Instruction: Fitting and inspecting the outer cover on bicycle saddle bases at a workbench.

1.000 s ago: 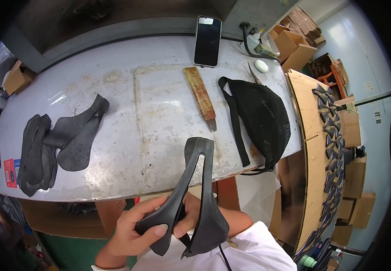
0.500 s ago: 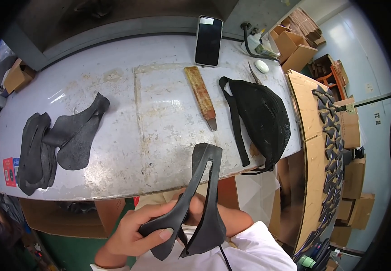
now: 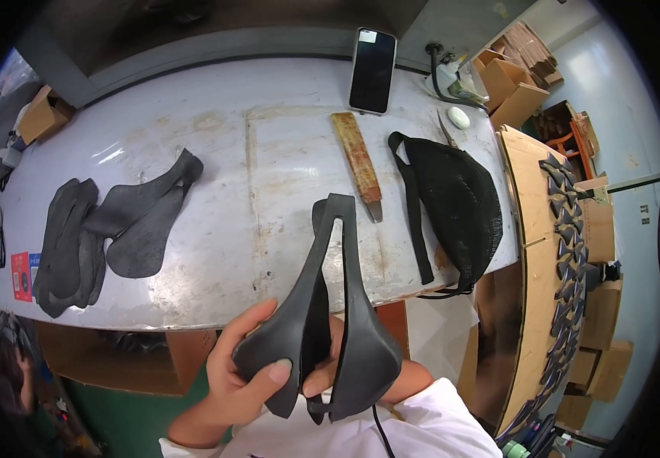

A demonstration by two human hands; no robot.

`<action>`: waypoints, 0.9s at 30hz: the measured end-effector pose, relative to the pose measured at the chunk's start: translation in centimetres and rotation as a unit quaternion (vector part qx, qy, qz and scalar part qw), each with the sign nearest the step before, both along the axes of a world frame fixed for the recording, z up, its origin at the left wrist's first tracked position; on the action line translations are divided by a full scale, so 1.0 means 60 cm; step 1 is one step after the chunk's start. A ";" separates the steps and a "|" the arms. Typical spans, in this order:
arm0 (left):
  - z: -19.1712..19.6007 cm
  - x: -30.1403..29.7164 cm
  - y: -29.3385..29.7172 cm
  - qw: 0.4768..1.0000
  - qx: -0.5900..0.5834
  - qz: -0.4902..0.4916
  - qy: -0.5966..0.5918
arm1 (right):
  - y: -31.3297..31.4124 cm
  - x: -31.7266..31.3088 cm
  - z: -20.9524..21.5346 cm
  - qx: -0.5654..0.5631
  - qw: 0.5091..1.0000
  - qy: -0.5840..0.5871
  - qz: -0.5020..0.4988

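Observation:
A black bicycle saddle cover (image 3: 372, 351) with a long slot down its middle is held up over the table's front edge, narrow nose pointing away from me. My left hand (image 3: 237, 385) is closed on its left wing, thumb on top and fingers round the outer side. Behind the cover is my right hand (image 3: 321, 379); its thumb shows through the slot against the left half's inner edge, and most of its fingers are hidden. On the table to the left lie a stack of dark, flat saddle-shaped pieces (image 3: 63, 252) and some looser folded ones (image 3: 139, 248).
A worn knife with a wrapped handle (image 3: 357, 160) and a black mesh bag with a strap (image 3: 456, 202) lie to the right on the white table (image 3: 200, 267). A phone (image 3: 373, 72) stands at the back. Boards (image 3: 532, 305) bearing rows of dark pieces stand at the right.
The saddle cover has turned from edge-on to show its broad top, its nose now farther forward. My right thumb has come into sight through the slot. The view has shifted slightly left.

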State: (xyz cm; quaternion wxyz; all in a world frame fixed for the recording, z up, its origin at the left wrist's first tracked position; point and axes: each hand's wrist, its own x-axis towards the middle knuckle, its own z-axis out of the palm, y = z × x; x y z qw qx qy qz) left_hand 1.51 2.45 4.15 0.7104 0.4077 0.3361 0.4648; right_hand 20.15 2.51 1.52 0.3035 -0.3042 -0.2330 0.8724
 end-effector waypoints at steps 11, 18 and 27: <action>0.008 0.005 0.006 0.997 -0.069 0.014 -0.017 | 0.018 -0.006 0.030 0.084 0.992 -0.077 -0.060; -0.005 0.002 -0.007 0.999 -0.011 0.007 0.038 | 0.027 -0.006 0.043 0.139 0.976 -0.135 -0.102; -0.023 0.010 -0.006 0.996 0.045 0.055 0.046 | -0.022 -0.053 -0.015 -0.149 0.961 -0.024 -0.233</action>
